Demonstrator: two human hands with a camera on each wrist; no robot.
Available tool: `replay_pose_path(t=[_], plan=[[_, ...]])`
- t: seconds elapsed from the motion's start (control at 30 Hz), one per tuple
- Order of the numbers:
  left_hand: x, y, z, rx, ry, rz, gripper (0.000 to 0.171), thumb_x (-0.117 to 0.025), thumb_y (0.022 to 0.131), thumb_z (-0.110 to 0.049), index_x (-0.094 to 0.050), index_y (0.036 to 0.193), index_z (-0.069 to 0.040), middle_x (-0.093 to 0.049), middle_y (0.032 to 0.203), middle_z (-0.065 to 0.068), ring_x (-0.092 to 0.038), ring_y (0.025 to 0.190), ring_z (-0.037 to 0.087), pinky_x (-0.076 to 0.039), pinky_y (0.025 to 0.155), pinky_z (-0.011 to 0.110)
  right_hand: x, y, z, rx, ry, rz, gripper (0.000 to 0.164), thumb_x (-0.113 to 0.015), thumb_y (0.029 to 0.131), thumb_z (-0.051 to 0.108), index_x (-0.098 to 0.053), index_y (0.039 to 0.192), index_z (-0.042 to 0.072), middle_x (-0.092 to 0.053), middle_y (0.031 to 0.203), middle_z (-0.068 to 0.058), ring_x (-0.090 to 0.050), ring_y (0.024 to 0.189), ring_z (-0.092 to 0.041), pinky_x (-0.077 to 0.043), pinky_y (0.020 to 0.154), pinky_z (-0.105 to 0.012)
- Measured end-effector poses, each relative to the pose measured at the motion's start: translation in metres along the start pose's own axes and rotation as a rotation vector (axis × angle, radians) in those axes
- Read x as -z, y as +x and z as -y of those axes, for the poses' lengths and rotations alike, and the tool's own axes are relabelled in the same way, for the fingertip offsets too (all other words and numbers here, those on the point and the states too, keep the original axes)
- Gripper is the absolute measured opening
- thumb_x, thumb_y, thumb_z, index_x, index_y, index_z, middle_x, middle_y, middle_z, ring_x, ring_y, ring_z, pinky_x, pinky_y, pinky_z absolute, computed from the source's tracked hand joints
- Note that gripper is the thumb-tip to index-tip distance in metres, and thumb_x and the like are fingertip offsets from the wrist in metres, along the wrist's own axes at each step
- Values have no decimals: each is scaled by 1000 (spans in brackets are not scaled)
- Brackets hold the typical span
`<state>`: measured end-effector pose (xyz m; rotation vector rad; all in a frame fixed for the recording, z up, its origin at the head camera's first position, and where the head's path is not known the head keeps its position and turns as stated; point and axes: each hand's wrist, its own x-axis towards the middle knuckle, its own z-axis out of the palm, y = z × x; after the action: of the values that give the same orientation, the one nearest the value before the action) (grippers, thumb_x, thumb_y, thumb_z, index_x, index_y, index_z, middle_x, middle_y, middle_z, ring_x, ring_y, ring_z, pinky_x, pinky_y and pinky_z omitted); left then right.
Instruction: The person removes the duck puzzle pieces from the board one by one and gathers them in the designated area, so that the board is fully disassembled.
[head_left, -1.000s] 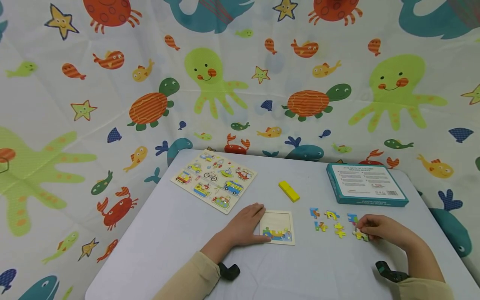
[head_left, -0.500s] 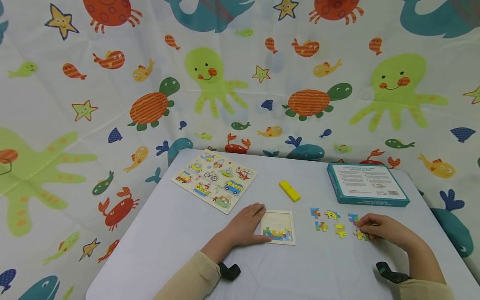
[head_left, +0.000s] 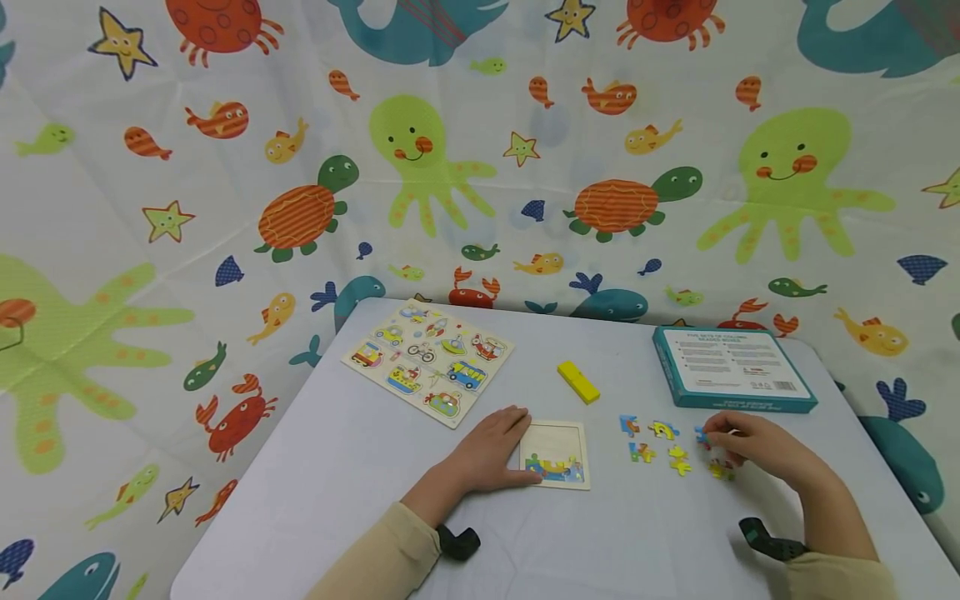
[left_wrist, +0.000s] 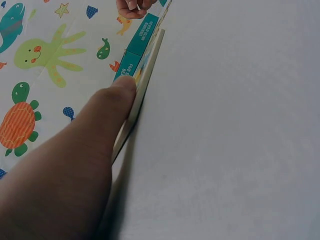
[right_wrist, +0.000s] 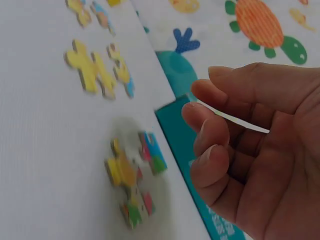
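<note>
My left hand (head_left: 489,452) lies over the left side of a small square wooden puzzle tray (head_left: 557,438), thumb on its lower edge. Joined jigsaw pieces (head_left: 555,469) fill the tray's lower strip. In the left wrist view the thumb (left_wrist: 124,82) touches the tray's rim. To the right, my right hand (head_left: 768,450) hovers above the rightmost loose jigsaw pieces, partly covering them. Its fingers are loosely bent, and nothing shows between thumb and fingertips in the right wrist view. Below them lie a yellow piece (right_wrist: 122,170) and a blue, pink and green piece (right_wrist: 153,152).
Several more loose jigsaw pieces (head_left: 663,430) lie between tray and right hand. A yellow block (head_left: 577,382) lies behind the tray. Back left is a vehicle picture board (head_left: 427,358); back right, a teal box (head_left: 735,367). A sea-animal cloth (head_left: 480,208) hangs behind the table.
My right hand has lifted off the lower right piece and shifted slightly left and away from me, over the blue piece. The left hand and tray stay put.
</note>
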<state>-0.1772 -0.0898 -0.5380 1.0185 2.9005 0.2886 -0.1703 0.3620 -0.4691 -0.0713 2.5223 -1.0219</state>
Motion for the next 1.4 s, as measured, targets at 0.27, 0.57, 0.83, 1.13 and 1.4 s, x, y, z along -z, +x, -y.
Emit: replay_pose_path(t=[0.27, 0.57, 0.83, 1.13, 1.4], plan=[[-1, 0, 0, -4, 2, -3, 104, -39, 83, -84, -27, 157, -13, -27, 163, 3, -22, 152, 21, -23, 125, 36, -16, 10, 33, 51, 16, -4, 40, -60, 98, 41, -61, 121, 9, -54, 76, -6, -54, 74, -20, -44, 65, -34], [0, -1, -1, 2, 0, 0, 103, -40, 83, -84, -27, 157, -13, -27, 163, 2, -23, 152, 20, -23, 125, 36, -47, 32, 70, 135, 75, 64, 33, -61, 98, 34, -61, 122, 11, -59, 99, -14, -56, 75, -23, -48, 64, -34], [1, -1, -2, 1, -5, -1, 103, -41, 84, -84, -28, 157, -13, -28, 163, 3, -23, 152, 21, -24, 125, 37, -82, 48, 101, 206, 66, 128, 28, -60, 99, 30, -63, 123, 15, -59, 105, -11, -58, 71, -22, -49, 60, -30], [-1, 0, 0, 2, 17, -9, 105, -36, 82, -86, -28, 157, -13, -28, 162, 3, -24, 152, 21, -24, 124, 37, -118, 57, 131, 284, 64, 192, 25, -59, 99, 26, -65, 122, 16, -58, 101, -4, -56, 65, -19, -45, 57, -26], [0, 0, 0, -5, 16, -16, 103, -39, 83, -85, -31, 156, -13, -30, 162, 3, -25, 151, 21, -25, 124, 38, -140, 62, 143, 333, 43, 255, 24, -59, 99, 26, -65, 121, 18, -59, 99, -1, -58, 67, -18, -50, 63, -28]])
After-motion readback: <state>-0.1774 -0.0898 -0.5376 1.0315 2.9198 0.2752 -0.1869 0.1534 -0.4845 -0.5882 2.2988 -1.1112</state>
